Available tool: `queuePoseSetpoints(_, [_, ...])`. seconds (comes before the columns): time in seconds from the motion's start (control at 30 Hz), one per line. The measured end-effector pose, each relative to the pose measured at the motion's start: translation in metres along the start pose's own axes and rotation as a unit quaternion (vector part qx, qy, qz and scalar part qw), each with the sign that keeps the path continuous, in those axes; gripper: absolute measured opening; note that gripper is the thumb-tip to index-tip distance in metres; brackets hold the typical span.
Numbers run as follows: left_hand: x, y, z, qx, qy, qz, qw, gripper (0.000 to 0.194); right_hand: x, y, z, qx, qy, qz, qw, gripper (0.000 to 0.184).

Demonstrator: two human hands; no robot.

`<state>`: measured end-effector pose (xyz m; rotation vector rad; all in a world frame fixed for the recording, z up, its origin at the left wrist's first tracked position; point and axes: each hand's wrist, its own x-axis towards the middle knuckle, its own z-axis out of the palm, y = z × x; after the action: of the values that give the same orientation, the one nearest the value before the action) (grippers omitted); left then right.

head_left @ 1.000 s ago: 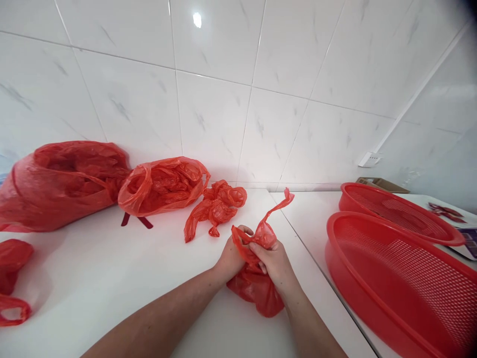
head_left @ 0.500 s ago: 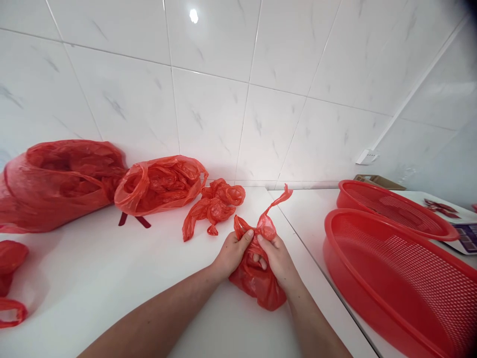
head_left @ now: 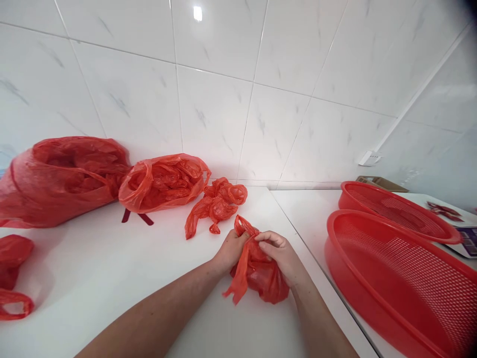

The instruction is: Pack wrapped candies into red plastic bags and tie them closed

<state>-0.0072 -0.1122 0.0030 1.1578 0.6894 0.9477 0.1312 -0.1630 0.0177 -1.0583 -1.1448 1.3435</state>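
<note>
Both my hands work on a small red plastic bag [head_left: 257,273] that rests on the white counter [head_left: 112,278]. My left hand [head_left: 231,251] is closed on the bag's left handle, which sticks up past my thumb. My right hand [head_left: 281,256] is curled over the bag's top, fingers pinching the plastic. A loose strip of the bag hangs down toward me at the left. What the bag contains is hidden.
Behind lie a crumpled red bag [head_left: 218,201], an open red bag [head_left: 164,181] and a large bulging red bag [head_left: 61,176] against the tiled wall. More red bags [head_left: 13,273] lie far left. Two red mesh baskets [head_left: 402,278] sit at right.
The bag's right handle, which stood up a second ago, has been pulled down under my right hand. A loose end now hangs at the bag's lower left.
</note>
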Motion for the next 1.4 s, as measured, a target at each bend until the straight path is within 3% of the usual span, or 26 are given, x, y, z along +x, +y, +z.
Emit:
queuePoseSetpoints(0.1, [0.0, -0.001, 0.0, -0.019, -0.008, -0.005, 1.0, 0.03, -0.001, -0.003, 0.001, -0.022, 0.005, -0.013, 1.0, 0.029])
queuePoseSetpoints(0.23, [0.0, 0.001, 0.001, -0.006, -0.003, 0.028, 1.0, 0.03, 0.001, -0.002, -0.001, -0.115, 0.065, -0.018, 0.991, 0.039])
queuePoseSetpoints(0.4, [-0.005, 0.008, 0.006, 0.043, 0.0, 0.064, 0.997, 0.018, 0.006, 0.005, -0.001, -0.221, 0.149, -0.061, 0.962, 0.022])
queuePoseSetpoints(0.6, [-0.01, 0.01, 0.011, 0.061, -0.039, 0.067, 0.995, 0.017, 0.006, 0.008, -0.003, -0.254, 0.227, -0.073, 0.937, 0.013])
queuePoseSetpoints(0.77, [-0.011, 0.006, 0.011, 0.065, -0.054, 0.049, 0.995, 0.027, 0.005, 0.013, -0.002, -0.225, 0.205, -0.039, 0.952, 0.012])
queuePoseSetpoints(0.97, [-0.009, 0.003, 0.007, 0.099, -0.051, 0.075, 0.991, 0.022, 0.007, 0.009, -0.001, -0.172, 0.169, -0.042, 0.97, 0.018])
queuePoseSetpoints(1.23, [-0.004, -0.001, 0.004, 0.082, -0.022, 0.087, 0.993, 0.025, 0.002, -0.007, -0.003, -0.13, 0.068, -0.03, 0.989, 0.031])
queuePoseSetpoints(1.3, [-0.005, 0.0, 0.004, 0.086, -0.019, 0.087, 0.992, 0.021, 0.003, -0.004, -0.003, -0.14, 0.071, -0.038, 0.987, 0.031])
queuePoseSetpoints(1.4, [-0.009, 0.004, 0.007, 0.099, -0.028, 0.101, 0.99, 0.02, 0.01, 0.006, -0.006, -0.164, 0.127, -0.023, 0.978, 0.026])
